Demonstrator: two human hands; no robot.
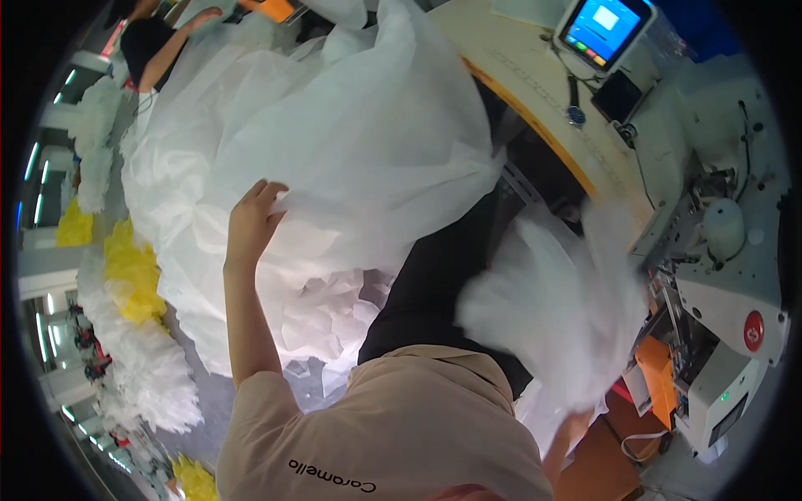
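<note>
My left hand (257,209) is over a big heap of thin white sheet material (334,142), its fingertips at the crumpled surface. Its fingers are bent a little, with the thumb apart from them. The heap spreads left of my legs and billows up in front of me. At my right side, a loose piece of the same white material (551,301) is smeared by motion. My right hand (575,422) is low behind that piece's lower end, and its fingers are hidden, so I cannot tell its grip.
At right stands a white sewing machine (735,292) with an orange part (657,380). Its pale curved table (535,83) carries a lit screen (603,33) and a wristwatch (575,107). A brown seat (601,468) is below. Another person (154,46) works at far left, near yellow bundles (132,275).
</note>
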